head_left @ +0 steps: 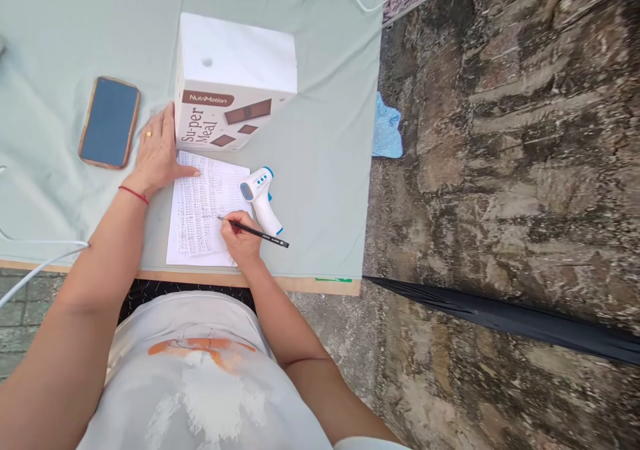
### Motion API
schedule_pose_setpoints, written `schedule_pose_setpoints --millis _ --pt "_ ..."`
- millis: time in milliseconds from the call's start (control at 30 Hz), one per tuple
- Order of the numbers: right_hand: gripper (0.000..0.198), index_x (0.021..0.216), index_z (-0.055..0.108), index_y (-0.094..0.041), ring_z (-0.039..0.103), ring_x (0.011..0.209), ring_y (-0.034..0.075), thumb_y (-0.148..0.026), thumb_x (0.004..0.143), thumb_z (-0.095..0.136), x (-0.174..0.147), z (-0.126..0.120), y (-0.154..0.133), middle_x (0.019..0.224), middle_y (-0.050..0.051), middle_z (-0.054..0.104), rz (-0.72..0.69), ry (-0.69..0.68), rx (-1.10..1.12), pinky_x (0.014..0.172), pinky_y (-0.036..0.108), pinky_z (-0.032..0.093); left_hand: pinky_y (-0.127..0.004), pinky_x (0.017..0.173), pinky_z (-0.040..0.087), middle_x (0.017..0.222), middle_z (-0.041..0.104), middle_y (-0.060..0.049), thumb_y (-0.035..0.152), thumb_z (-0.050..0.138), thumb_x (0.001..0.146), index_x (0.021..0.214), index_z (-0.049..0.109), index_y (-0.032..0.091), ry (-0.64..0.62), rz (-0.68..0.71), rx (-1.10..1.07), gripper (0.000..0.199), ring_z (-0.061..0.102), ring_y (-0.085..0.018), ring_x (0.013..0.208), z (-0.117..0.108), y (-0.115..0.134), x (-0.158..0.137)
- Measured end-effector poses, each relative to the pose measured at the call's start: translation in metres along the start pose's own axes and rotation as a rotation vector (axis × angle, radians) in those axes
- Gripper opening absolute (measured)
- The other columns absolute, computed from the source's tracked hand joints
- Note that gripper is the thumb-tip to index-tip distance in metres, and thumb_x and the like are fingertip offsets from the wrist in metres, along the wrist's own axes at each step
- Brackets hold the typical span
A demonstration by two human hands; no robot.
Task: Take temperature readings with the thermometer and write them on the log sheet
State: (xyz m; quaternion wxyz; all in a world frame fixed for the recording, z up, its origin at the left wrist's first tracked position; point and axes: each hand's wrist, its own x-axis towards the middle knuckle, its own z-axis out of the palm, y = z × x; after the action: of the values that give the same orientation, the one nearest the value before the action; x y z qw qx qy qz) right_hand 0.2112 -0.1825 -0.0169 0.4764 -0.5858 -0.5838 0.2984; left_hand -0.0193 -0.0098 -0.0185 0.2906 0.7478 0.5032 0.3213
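Note:
My right hand [241, 238] grips a slim black pen [265, 235], its tip on the right part of the written paper [200, 203]. Rows of small handwriting cover much of that sheet, which lies over other white paper. My left hand [159, 150] rests with fingers stretched out, its thumb on the sheet's top left corner and its fingers beside the white NutriMotion Super Meal box [235, 57]. A white and blue infrared thermometer [263, 200] lies just right of the paper, close to my right hand.
A phone [109, 122] in a brown case lies left of the box on the green-grey tablecloth [320, 223]. White cables [45, 261] run at the left edge and top right. Right of the table are a blue cloth [387, 130], a stone wall [500, 170] and a black strap [500, 317].

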Motion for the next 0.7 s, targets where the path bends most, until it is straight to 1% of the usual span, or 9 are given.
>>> schedule_pose_setpoints --millis 167,267,367,567,633,700 --pt "0.008 0.077 0.060 -0.024 0.046 0.058 0.014 -0.029 0.082 0.057 -0.0017 0.0014 0.0013 0.067 -0.004 0.055 0.050 0.014 0.012 0.058 0.028 0.044 -0.078 0.131 0.014 0.168 0.035 -0.023 0.080 0.096 0.049 0.163 0.033 0.025 0.020 0.032 -0.025 0.141 0.020 -0.057 0.160 0.0020 -0.0040 -0.0002" --pt "0.010 0.076 0.060 -0.024 0.047 0.058 0.014 -0.032 0.082 0.057 -0.0019 0.0013 0.0008 0.067 -0.003 0.056 0.070 0.041 0.026 0.056 0.028 0.044 -0.077 0.131 0.013 0.169 0.033 -0.023 0.079 0.097 0.047 0.163 0.035 0.024 0.009 0.026 -0.012 0.143 0.020 -0.058 0.160 0.0018 -0.0043 -0.0003" --pt "0.010 0.075 0.060 -0.025 0.047 0.057 0.014 -0.032 0.081 0.057 -0.0011 0.0008 0.0002 0.065 -0.003 0.056 0.069 0.038 -0.002 0.056 0.028 0.045 -0.077 0.131 0.013 0.170 0.032 -0.024 0.080 0.097 0.047 0.163 0.034 0.023 -0.004 0.020 0.006 0.143 0.020 -0.058 0.160 0.0009 -0.0037 -0.0002" --pt "0.009 0.076 0.058 -0.025 0.048 0.056 0.013 -0.028 0.083 0.056 -0.0006 0.0020 0.0032 0.064 -0.004 0.055 0.009 0.031 -0.048 0.055 0.027 0.046 -0.076 0.131 0.014 0.171 0.030 -0.023 0.080 0.097 0.046 0.164 0.032 0.024 -0.034 0.012 0.030 0.146 0.021 -0.056 0.161 -0.0032 -0.0010 -0.0008" --pt "0.009 0.077 0.057 -0.025 0.048 0.055 0.013 -0.026 0.086 0.055 -0.0015 0.0019 0.0035 0.064 -0.004 0.055 -0.039 0.050 -0.060 0.054 0.027 0.045 -0.076 0.132 0.014 0.172 0.029 -0.023 0.080 0.096 0.048 0.165 0.031 0.024 -0.038 0.002 0.037 0.146 0.020 -0.056 0.161 -0.0043 -0.0005 -0.0011" --pt "0.011 0.081 0.059 -0.024 0.051 0.057 0.014 -0.025 0.091 0.055 -0.0024 -0.0007 0.0018 0.067 -0.004 0.057 -0.117 0.079 -0.076 0.054 0.026 0.046 -0.076 0.132 0.014 0.172 0.030 -0.022 0.080 0.095 0.052 0.166 0.030 0.025 -0.033 -0.006 0.037 0.142 0.021 -0.055 0.162 -0.0038 -0.0012 -0.0007"
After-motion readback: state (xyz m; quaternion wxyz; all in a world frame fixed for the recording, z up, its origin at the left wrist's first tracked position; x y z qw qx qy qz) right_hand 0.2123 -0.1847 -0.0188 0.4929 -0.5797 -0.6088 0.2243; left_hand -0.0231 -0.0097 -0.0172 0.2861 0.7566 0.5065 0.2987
